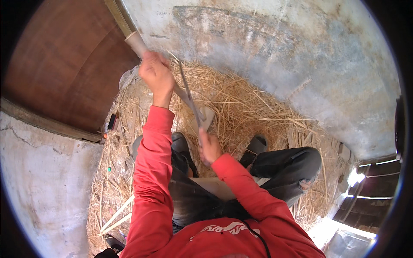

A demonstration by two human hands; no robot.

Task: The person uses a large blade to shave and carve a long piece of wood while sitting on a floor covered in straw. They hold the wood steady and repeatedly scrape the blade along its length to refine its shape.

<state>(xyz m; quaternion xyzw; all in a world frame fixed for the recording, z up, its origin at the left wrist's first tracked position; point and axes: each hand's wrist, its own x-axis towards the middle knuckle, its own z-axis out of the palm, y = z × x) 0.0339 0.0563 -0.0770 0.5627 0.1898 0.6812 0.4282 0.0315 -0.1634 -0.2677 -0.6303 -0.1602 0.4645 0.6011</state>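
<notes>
My left hand (156, 76) is closed round the pale, thick wooden handle of a long-bladed knife (136, 43), raised at the upper left. Its narrow grey blade seems to slant down from my fist toward a thin stick, meeting or crossing it; blur hides exactly where. Lower and closer to my body, my right hand (211, 148) is wrapped round the lower end of that thin brownish stick (185, 77), which points up and away from me. Just beyond my right hand, a pale flat-faced block (209, 118) sits among the straw, partly covered by the stick.
Loose straw (241, 99) covers the floor. A stained whitewashed wall (275, 47) curves round the far side; a brown door panel (64, 64) stands at left. My bent knees (305, 167) frame the work area. Split pale strips (118, 215) and a small dark object (112, 121) lie left.
</notes>
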